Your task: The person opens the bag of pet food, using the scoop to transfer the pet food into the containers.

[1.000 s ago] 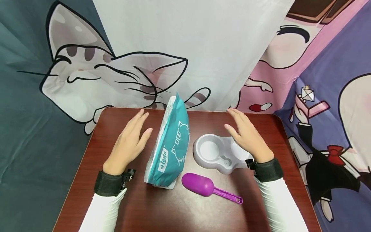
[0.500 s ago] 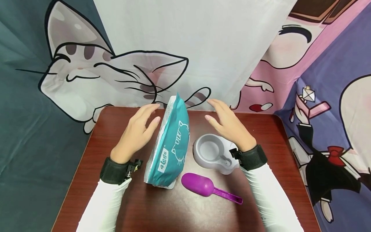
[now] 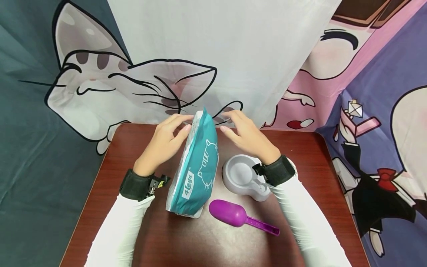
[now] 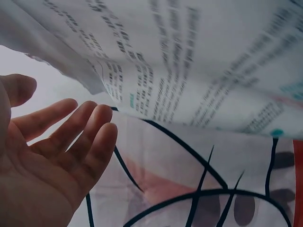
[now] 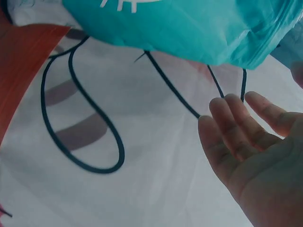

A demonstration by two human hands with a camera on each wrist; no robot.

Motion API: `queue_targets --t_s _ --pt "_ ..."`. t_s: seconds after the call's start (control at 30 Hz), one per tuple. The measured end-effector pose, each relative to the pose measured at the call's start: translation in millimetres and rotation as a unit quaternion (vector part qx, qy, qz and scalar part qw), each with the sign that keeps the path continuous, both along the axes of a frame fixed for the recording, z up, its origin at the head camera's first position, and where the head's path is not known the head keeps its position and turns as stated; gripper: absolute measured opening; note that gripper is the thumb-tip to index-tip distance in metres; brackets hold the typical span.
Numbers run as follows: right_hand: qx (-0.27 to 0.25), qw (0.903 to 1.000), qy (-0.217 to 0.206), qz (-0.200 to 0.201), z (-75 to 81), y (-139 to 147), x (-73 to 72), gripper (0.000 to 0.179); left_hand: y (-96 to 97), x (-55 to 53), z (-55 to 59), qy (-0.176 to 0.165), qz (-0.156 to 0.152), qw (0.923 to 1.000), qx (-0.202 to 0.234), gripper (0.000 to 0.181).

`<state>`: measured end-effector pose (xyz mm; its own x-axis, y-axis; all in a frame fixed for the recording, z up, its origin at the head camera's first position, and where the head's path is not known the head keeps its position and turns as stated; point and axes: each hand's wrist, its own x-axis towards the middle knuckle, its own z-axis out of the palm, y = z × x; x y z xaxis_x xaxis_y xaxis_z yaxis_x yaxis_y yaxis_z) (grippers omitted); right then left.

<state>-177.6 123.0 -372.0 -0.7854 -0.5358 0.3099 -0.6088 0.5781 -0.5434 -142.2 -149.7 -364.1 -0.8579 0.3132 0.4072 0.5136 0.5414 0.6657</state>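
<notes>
A teal and white bag (image 3: 200,167) with a cat outline and the label "4Legs" stands upright on the table. My left hand (image 3: 163,141) is beside its upper left edge, fingers relaxed and thumb close to the bag's top. On the other side, my right hand (image 3: 248,135) reaches toward the top with its fingers loosely extended. In the left wrist view the bag's printed white face (image 4: 180,61) hangs over the fingertips. The right wrist view has the teal face (image 5: 189,33) just above the right fingers, with a gap between. Neither hand holds anything.
A grey double bowl (image 3: 241,172) sits right of the bag, partly hidden beneath my right wrist. In front of it lies a purple scoop (image 3: 230,213), handle pointing right. A curtain with a printed cat (image 3: 93,96) hangs behind the brown table (image 3: 160,241).
Both hands have moved inward and slightly up toward the top of the bag, the right one travelling farther left. The bag, bowl and scoop have stayed in place.
</notes>
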Motion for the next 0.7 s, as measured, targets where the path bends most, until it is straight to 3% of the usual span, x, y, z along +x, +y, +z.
queue_targets --t_s 0.17,0.43,0.7 --pt "-0.027 0.9992 -0.025 0.015 3.9 -14.1 -6.0 0.033 5.6 -6.0 4.3 -0.029 -0.01 0.9994 0.015 0.036" --pt "-0.046 0.9928 -0.109 0.018 12.2 -32.5 -13.0 0.022 11.0 -11.6 8.0 -0.093 -0.021 0.9941 0.052 0.036" --pt "-0.056 0.982 -0.179 0.024 17.2 -46.6 -23.5 0.041 16.2 -16.6 8.4 -0.123 -0.046 0.9891 0.068 0.036"
